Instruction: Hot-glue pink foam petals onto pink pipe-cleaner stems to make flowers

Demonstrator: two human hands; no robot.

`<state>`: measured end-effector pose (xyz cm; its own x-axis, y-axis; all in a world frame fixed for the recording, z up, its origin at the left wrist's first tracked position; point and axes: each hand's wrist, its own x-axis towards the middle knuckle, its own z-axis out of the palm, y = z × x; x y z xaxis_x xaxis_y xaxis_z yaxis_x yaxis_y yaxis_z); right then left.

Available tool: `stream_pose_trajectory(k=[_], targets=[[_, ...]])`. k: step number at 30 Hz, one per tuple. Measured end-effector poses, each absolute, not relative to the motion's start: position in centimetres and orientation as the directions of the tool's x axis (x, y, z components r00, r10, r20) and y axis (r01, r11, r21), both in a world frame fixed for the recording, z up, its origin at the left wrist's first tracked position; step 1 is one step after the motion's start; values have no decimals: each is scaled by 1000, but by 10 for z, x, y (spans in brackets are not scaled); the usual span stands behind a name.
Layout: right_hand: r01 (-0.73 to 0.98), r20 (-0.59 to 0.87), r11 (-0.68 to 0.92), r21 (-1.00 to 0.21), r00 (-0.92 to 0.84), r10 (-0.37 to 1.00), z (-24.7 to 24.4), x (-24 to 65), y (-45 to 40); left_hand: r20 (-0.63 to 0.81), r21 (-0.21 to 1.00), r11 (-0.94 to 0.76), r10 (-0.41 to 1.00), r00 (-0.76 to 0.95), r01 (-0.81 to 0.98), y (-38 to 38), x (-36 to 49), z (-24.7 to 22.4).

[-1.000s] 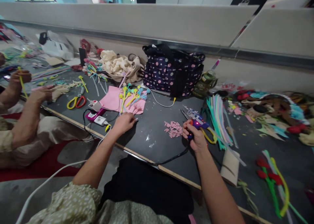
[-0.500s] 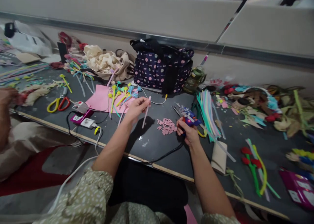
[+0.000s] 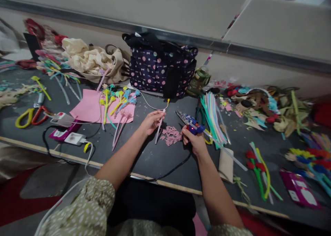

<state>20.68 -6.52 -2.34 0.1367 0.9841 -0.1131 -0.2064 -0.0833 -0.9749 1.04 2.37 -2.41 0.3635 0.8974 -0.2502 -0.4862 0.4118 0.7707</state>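
My left hand (image 3: 152, 122) pinches the upper end of a thin pale pink stem (image 3: 159, 130), which hangs down at a slant. My right hand (image 3: 193, 139) is wrapped round a blue glue gun (image 3: 195, 126) with a small red light; a long translucent glue stick (image 3: 234, 156) extends from its rear. The gun's nozzle is hard to make out. A small gap separates stem and gun. Between my hands lies a pile of small pink pieces (image 3: 171, 136) on the dark table. Left of my left hand, finished-looking pink stems (image 3: 121, 130) overlap a pink sheet (image 3: 88, 106).
Scissors (image 3: 33, 116) and a purple-and-white power strip (image 3: 66, 131) with cables lie at left. A dotted bag (image 3: 152, 70) and a green bottle (image 3: 198, 80) stand behind. Coloured strips (image 3: 213, 120), a beige pouch (image 3: 226, 165) and red flowers (image 3: 256, 165) lie at right.
The view has turned, shifting the table's things leftward. My left hand has brought the pink stem nearer to the glue gun. Both hands keep their holds.
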Motion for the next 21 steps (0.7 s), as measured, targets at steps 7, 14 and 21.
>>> stream_pose_trajectory(k=[7, 14, 21], targets=[[-48, -42, -35, -998, 144, 989, -26, 195, -77, -253, 790, 423, 884, 392, -444, 16, 14, -16], [82, -64, -81, -993, 193, 979, -35, 192, -85, -140, 864, 307, 908, 394, -400, 6, 19, -16], [117, -63, -88, -989, 201, 978, -24, 186, -87, -149, 888, 315, 886, 439, -334, 2, 20, -14]])
